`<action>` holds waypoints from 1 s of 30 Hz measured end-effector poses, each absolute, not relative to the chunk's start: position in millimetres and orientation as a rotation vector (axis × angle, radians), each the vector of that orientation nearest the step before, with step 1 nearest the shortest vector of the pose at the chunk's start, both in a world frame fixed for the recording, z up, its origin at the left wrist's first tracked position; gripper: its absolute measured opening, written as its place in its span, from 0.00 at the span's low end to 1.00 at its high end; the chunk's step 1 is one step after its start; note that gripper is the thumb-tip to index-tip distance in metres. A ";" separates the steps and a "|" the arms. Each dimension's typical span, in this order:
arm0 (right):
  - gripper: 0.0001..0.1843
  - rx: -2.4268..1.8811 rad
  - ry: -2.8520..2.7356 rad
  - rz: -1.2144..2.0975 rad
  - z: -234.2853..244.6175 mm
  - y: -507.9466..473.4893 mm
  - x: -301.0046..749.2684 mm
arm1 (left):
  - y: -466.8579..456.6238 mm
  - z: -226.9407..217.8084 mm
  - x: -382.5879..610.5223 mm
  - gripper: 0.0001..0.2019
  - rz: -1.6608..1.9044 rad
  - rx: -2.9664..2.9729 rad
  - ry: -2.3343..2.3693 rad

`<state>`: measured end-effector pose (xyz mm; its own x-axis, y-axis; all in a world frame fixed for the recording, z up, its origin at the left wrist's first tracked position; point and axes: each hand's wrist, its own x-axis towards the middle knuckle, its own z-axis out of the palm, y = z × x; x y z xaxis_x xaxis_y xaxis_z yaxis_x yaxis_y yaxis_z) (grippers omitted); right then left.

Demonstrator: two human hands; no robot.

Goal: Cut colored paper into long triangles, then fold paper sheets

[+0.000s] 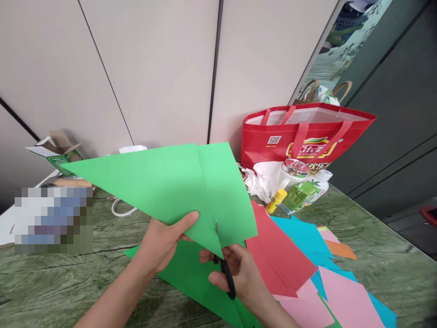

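A large light-green sheet of paper [164, 177], pointed at its left end, is held up above the table. My left hand [167, 241] pinches its lower edge, thumb on top and fingers underneath. In my right hand [239, 269] is a pair of scissors with black handles [228, 278]. Its blade pokes through the sheet near the lower edge, where a cut runs up beside a crease. The rest of the blades is hidden by the paper. Below lies a darker green sheet [191, 269], partly covered by my hands.
Red paper [276, 250], blue paper [297, 234] and pink paper [348, 296] lie on the right. Behind them stand a yellow glue stick [276, 201], a lidded jar [295, 171] and a red bag [266, 143]. An opened box [61, 155] sits at the back left.
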<state>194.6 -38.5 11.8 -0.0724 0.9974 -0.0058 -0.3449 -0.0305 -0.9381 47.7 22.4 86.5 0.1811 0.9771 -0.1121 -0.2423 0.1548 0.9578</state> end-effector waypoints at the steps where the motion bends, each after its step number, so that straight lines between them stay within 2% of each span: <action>1: 0.25 -0.917 -0.972 1.422 12.2 -38.4 194.6 | 22.5 86.5 47.5 0.32 1.097 0.998 0.967; 5: 0.18 -0.936 -0.921 1.455 15.5 -37.9 194.1 | 21.3 84.6 48.3 0.30 1.093 0.982 0.971; 10: 0.16 -1.027 -0.888 1.404 22.1 -36.9 192.6 | 19.4 84.3 50.2 0.29 1.078 0.969 0.981; 14: 0.16 -1.082 -0.893 1.348 23.9 -36.2 191.7 | 19.3 88.0 50.2 0.31 1.088 0.955 0.962; 30: 0.13 -1.067 -0.801 1.376 20.2 -36.6 190.5 | 14.2 89.8 52.8 0.28 1.081 0.949 1.005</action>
<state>190.5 -36.6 20.2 0.0761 0.9869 -0.1420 -0.3639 -0.1051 -0.9255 52.8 14.2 89.8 0.1636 0.9720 -0.1688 -0.2392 0.2051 0.9491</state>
